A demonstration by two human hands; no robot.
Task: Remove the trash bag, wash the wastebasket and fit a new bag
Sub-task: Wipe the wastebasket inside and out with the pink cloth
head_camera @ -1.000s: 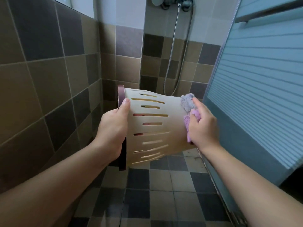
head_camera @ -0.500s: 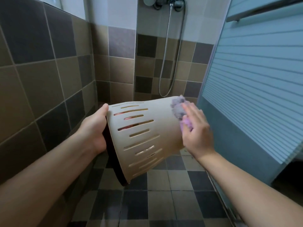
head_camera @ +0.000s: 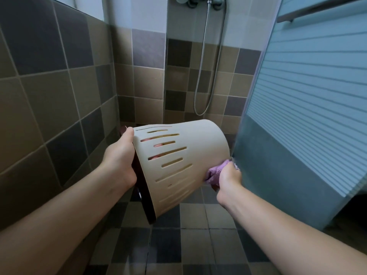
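Left hand has the wastebasket by its dark rim: thumb hooked over the outside edge, the other fingers tucked inside, where you can just catch them pinkish through the slots. So that hand is wrapped tight on the rim and carrying the whole thing. Right hand is bunched around a purple cloth, pressing it against the basket's lower side close to its closed bottom end.

The basket is up in the air, tipped on its side, with the mouth facing back and down toward the left hand and the base pointing away. Everything else relative to it: tiled floor below, shower hose hanging on the wall beyond it, frosted shower door just to its right, almost brushing the cloth hand.

No bag in it, so I'd say this is mid-wash, wiping the outside. Tips for this bit, imo: rotate the basket with the rim hand rather than chasing it with the cloth, and run the cloth along the slots so gunk at their edges actually comes off. Keep the rim grip firm, since wet plastic probably gets slippery. Mind that door when you swing around the base.
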